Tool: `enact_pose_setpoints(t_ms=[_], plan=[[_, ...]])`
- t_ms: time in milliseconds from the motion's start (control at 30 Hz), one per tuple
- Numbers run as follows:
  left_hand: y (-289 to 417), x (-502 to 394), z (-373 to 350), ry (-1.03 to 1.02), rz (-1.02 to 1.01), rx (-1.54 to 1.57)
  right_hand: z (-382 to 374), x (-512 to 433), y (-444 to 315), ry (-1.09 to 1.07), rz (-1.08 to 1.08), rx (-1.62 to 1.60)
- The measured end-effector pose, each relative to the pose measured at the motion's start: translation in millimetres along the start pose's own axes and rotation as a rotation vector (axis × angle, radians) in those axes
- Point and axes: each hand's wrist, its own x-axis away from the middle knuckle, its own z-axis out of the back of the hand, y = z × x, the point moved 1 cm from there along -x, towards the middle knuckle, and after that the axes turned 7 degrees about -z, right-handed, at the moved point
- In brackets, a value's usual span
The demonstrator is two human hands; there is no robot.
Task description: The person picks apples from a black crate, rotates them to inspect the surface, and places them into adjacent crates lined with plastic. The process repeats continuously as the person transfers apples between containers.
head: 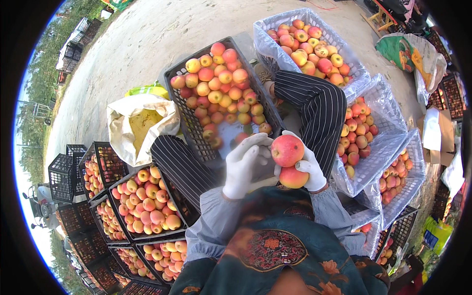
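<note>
My right hand [311, 167], in a white glove, holds two red-and-yellow apples, an upper one [287, 151] and a lower one [294, 177], touching each other. Just left of them is my left hand [243, 166], also white-gloved, with its fingers apart and no apple visible in it. Beyond both hands, between my knees, a black plastic crate [198, 142] slopes away with many apples [225, 77] heaped towards its far part. Its near part shows a pale bottom and a few apples. Part of the left fingers overlaps the crate's near edge.
A white woven sack [118, 129] stands open by my left knee. Black crates full of apples [147, 204] are stacked at left. Plastic-lined crates of apples stand at right, one [359, 70] beyond my right knee, another [387, 110] beside it. Concrete ground [147, 40] stretches ahead.
</note>
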Motion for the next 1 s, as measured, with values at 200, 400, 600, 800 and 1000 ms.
enact_pose_setpoints(t_ms=[200,400,600,800,1000], plan=[[-14,2,-4,0.020,0.103,-0.053,17,15,-8,0.062,0.131,0.007],[-28,7,-11,-0.117,0.108,-0.142,39,32,-11,0.081,0.283,-0.183],[-34,7,-21,-0.113,0.162,-0.169,80,67,-21,0.210,0.381,-0.244],[-39,3,-34,-0.147,0.174,-0.283,118,119,-34,0.496,0.586,-0.288],[-48,2,-45,-0.156,0.206,-0.301,161,170,-37,0.775,0.873,-0.232]])
